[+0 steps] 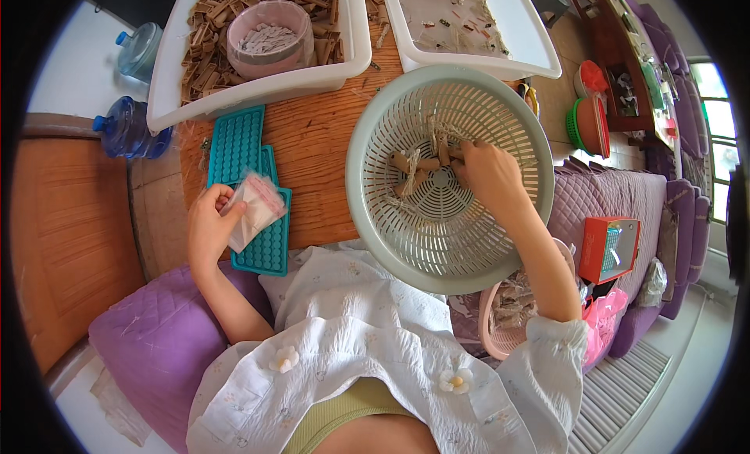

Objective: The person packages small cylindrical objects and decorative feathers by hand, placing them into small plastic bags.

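The left hand (209, 229) pinched a small clear plastic bag (254, 208) between thumb and fingers, holding it over the teal perforated plastic mats (238, 145) on the wooden table (316, 149). Far left, a white plastic tray (168, 79) held brown wooden pieces and a pink bowl (269, 38); its far end was cut off. To the right, the right hand (488, 175) reached into the round pale green slotted plastic basket (449, 176), fingers curled among small tan pieces tied with string (418, 169); whether they gripped one could not be told, the fingertips being hidden. A red box (609, 249) lay at the near right.
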{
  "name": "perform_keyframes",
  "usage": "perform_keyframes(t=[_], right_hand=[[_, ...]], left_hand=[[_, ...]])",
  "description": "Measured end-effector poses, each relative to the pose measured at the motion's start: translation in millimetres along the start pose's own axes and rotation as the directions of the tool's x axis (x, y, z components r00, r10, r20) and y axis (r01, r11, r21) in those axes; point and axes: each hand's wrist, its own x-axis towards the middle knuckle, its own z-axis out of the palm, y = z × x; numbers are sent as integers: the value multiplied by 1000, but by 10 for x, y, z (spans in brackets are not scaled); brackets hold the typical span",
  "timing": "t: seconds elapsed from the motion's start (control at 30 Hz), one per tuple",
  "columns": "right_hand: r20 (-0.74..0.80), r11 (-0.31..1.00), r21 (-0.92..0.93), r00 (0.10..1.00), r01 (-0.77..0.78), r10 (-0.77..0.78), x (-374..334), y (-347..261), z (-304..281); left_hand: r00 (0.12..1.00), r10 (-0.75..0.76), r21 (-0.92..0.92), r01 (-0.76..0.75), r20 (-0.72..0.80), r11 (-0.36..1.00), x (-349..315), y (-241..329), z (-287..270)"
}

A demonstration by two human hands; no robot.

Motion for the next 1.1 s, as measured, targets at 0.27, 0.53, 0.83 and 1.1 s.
perform_keyframes(t=[0.27,0.53,0.83,1.1], right_hand=[[-8,996,75,999,-52,53,24,-76,-203],[58,514,848,987,-127,149,-406,-112,-588],[-33,-232,972,999,27,-24,-676,-558,-451],[-81,-223,971,995,90,50,-745,-1011,-381]], left_hand=[[997,-56,-80,52,-55,995,37,-25,35],[749,218,-50,-317,-626,947,44,117,223],[874,443,-814,-103,201,572,-635,919,408],[765,630,-600,-443,134,666,-743,1464,581]])
